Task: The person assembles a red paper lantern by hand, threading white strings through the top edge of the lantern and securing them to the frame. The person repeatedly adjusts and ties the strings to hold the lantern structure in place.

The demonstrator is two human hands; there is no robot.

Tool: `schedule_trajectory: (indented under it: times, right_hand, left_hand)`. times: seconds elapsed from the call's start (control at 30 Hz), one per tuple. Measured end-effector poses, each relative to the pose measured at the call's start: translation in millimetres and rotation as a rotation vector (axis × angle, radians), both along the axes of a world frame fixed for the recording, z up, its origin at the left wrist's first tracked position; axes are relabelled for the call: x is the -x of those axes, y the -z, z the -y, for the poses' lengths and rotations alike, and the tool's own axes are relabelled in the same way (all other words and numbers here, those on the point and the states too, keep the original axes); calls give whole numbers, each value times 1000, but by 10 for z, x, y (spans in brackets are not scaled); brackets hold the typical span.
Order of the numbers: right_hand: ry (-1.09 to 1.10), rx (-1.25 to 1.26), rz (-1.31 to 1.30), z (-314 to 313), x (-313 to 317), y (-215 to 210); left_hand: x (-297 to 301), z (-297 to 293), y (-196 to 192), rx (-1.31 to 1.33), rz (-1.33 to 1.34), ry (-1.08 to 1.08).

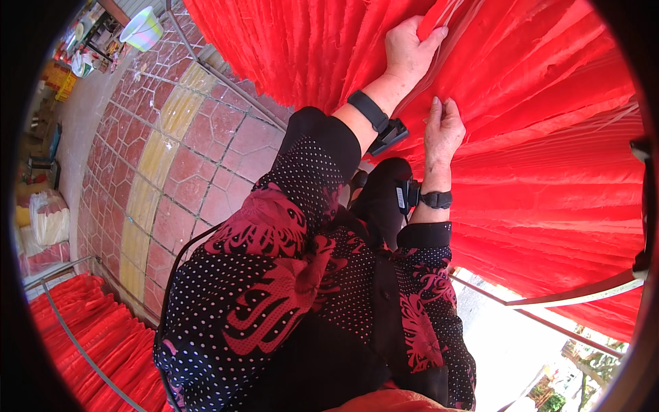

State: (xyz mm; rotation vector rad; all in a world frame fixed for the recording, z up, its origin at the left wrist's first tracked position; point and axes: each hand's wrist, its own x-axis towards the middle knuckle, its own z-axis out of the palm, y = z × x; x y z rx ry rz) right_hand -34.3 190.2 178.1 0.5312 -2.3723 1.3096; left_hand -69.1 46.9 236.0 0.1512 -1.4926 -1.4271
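Observation:
A large sheet of red pleated fabric point(542, 103) spreads over the upper right of the head view, its folds running in long ridges. My left hand point(410, 51) is closed on a narrow folded strip of this fabric near the top, beside some thin pale strands point(449, 15). Lower and to the right, my right hand point(445, 130) is held close against the fabric, its thumb and finger drawn together pointing upward. What lies between those fingertips, if anything, is too small to make out. Both wrists wear black straps with small black devices.
More red pleated fabric point(96, 336) lies in a metal frame at lower left. A thin metal rail point(230, 86) runs beside the fabric on the left, and a curved bar point(576, 296) crosses at lower right. Reddish paving tiles point(185, 182) and a pale bucket point(142, 29) are to the left.

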Motion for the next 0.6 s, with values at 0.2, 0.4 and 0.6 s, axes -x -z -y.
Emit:
schedule_trajectory:
  times: [0.2, 0.4, 0.6]
  right_hand:
    - [16, -21, -9, 1, -24, -13]
    - [31, -47, 39, -20, -35, -39]
    - [36, -8, 51, -42, 6, -5]
  left_hand:
    - [25, -122, 200, 66, 65, -76]
    - [49, -117, 262, 88, 151, -140]
    - [7, -16, 286, 89, 123, -144]
